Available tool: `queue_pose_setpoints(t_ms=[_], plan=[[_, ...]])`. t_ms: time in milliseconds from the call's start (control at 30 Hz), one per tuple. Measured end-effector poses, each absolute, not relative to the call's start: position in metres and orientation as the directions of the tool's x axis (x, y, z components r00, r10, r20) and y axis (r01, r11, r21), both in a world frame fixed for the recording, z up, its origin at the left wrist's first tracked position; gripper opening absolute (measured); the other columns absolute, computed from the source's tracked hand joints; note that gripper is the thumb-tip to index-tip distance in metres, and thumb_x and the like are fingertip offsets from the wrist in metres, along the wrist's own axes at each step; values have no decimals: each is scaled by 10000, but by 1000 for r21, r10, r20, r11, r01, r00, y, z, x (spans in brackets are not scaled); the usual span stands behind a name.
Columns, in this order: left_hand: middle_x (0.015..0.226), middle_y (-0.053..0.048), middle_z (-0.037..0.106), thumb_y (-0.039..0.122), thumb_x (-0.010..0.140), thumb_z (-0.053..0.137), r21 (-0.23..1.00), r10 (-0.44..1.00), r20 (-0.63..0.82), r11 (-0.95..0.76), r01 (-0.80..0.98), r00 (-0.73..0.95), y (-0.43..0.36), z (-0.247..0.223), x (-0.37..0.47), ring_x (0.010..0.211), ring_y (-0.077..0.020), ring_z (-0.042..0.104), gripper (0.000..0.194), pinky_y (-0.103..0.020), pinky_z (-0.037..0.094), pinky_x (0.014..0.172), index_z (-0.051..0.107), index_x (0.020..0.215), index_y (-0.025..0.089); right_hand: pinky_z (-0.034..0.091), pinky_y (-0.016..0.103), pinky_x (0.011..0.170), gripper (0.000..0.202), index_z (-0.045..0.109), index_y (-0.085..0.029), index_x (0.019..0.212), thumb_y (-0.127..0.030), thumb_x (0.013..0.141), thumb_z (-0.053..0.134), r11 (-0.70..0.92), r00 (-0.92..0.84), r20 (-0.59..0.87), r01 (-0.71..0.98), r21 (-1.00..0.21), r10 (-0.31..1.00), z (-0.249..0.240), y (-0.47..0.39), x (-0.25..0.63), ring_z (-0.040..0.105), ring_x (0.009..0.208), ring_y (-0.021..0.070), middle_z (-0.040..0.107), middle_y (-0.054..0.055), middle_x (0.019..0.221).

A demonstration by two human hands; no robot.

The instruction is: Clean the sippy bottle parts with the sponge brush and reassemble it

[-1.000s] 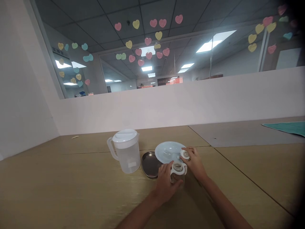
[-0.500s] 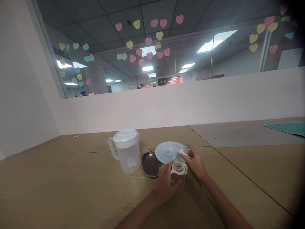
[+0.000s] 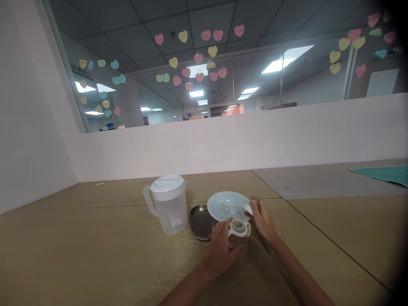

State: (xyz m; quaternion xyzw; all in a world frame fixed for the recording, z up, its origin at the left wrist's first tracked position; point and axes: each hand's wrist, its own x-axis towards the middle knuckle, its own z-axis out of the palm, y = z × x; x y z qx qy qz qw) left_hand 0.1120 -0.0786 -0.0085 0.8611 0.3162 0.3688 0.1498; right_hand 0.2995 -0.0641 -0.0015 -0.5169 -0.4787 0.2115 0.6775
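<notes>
A big window with paper hearts on it sits over a pale wall. Under it, a tan table runs up to the wall. A green cloth lies by the far right corner that shows.

The glass jar is on the table, well in from the far edge and a bit right of the middle. The left hand grasps its side, with the fingers and thumb bent round it. The right hand pinches a white lid in its fingers, over the right rim of a pale blue plate.

To do this well, I think the left hand should hug the jar low and firm, so it sits flat and does not tip. The right hand should pinch the lid by its edge, gently, and not bump the plate or the jar's neck.

The jar stands upright with its round mouth open. It has a white ring round its neck and a white handle on its right side. Its lower part is see-through, but I cannot tell what is in it. The lid is tilted and partly hidden by fingers. A dark metal dish sits between the plate and a cloudy plastic pitcher.
</notes>
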Motion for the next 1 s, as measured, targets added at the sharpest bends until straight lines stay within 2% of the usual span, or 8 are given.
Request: queue_pose_setpoints(t_ms=[67,133,367,433,567,700,867,1000], plan=[[1186,-95,523,391,743,607,493,654,539,-756,430,530,-78,-9,112,1073,-264,462,608,-414,343,918,390,1283,216,487,311,693,454,489,-201,1096,-554,826,400,368,410,463,293,-883,786,-3,-63,299,607,780,190,624,52,895],[1185,-94,524,402,745,605,492,652,540,-758,429,533,-77,-10,111,1071,-261,464,614,-414,345,919,385,1288,218,488,319,685,450,484,-204,1079,-564,826,386,364,389,474,325,-873,790,-5,-59,299,599,757,189,612,41,852],[1197,-104,519,405,749,602,498,648,548,-761,416,529,-75,-14,110,1077,-265,463,624,-425,349,930,378,1298,211,497,295,593,425,465,-240,1028,-593,800,401,386,303,436,212,-898,848,5,-51,296,581,679,167,579,10,823],[1205,-109,515,402,751,596,508,653,540,-756,413,531,-74,-14,109,1082,-274,460,621,-439,349,934,378,1301,213,479,291,583,404,462,-243,1007,-587,818,365,364,243,440,302,-881,864,10,-46,297,566,599,153,573,-14,754],[1220,-110,507,418,751,596,518,659,527,-750,411,536,-73,-15,108,1096,-283,452,636,-451,346,944,373,1310,212,432,286,613,350,469,-241,925,-547,848,317,339,100,465,552,-761,880,17,-25,299,517,465,125,528,-61,624],[1239,-98,503,441,747,598,512,661,515,-748,422,545,-72,-16,107,1104,-284,447,653,-454,335,957,362,1317,229,386,253,527,355,483,-238,849,-541,852,298,308,15,394,598,-740,919,18,-4,296,470,381,120,461,-86,491],[1233,-81,512,439,700,651,530,680,492,-730,432,544,-71,-17,107,1096,-280,447,704,-435,342,947,364,1315,250,337,224,451,389,541,-214,858,-575,788,411,282,100,418,597,-751,903,24,8,297,473,410,110,545,-51,565],[1246,-104,503,457,695,649,561,712,470,-697,447,521,-68,-20,107,1096,-295,440,759,-449,339,942,326,1341,223,354,228,501,411,571,-187,685,-584,741,479,312,77,466,645,-697,882,35,9,304,478,473,105,565,-26,602]])
